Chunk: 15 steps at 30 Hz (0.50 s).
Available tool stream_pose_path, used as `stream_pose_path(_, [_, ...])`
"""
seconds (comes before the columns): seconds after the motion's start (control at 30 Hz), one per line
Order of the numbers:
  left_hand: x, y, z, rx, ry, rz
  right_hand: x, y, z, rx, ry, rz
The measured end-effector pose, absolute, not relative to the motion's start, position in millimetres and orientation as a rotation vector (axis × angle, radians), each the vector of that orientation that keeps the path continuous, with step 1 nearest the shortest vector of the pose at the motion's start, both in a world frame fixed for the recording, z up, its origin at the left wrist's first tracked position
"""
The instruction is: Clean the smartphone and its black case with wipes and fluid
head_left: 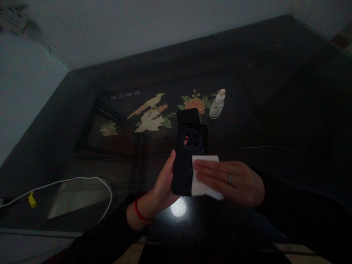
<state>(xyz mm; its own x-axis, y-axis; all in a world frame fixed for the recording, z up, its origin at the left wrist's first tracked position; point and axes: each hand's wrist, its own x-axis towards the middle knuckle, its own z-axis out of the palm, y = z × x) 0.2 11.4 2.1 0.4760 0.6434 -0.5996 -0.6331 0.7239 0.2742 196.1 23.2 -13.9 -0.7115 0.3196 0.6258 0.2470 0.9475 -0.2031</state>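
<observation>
My left hand (165,180) is wrapped round the lower left side of a black phone (183,170), whose back with its round camera module faces me. A folded white tissue (202,186) lies over the lower right part of the phone. My right hand (233,181) presses it there with fingers laid together, pointing left; a ring shows on one finger. Just beyond the phone's top edge is a dark rectangular object (189,116), partly hidden by the phone; I cannot tell its kind. A small clear dropper bottle (216,108) with a white collar stands to the right of it.
The glossy black table (264,110) carries a bird-and-flower picture (150,119) and reflects a bright light. A white cable (74,178) with a yellow tag (32,200) curves across the left. Walls border the far and left sides; a socket strip (12,18) sits top left.
</observation>
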Motion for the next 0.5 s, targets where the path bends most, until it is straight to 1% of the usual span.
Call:
stream_pose_path(0.1, [0, 10, 4, 0.011, 0.752, 0.794, 199, 30, -14, -0.546, -2.361, 0.145])
stream_pose_path(0.27, [0, 10, 3, 0.034, 0.756, 0.732, 194, 18, -16, -0.348, -2.335, 0.140])
stream_pose_path(0.33, [-1, 10, 3, 0.043, 0.767, 0.724, 194, 17, -16, -0.342, -2.343, 0.139])
stream_pose_path(0.5, [-7, 7, 2, 0.055, 0.737, 0.733, 199, 35, -13, -0.598, -2.334, 0.136])
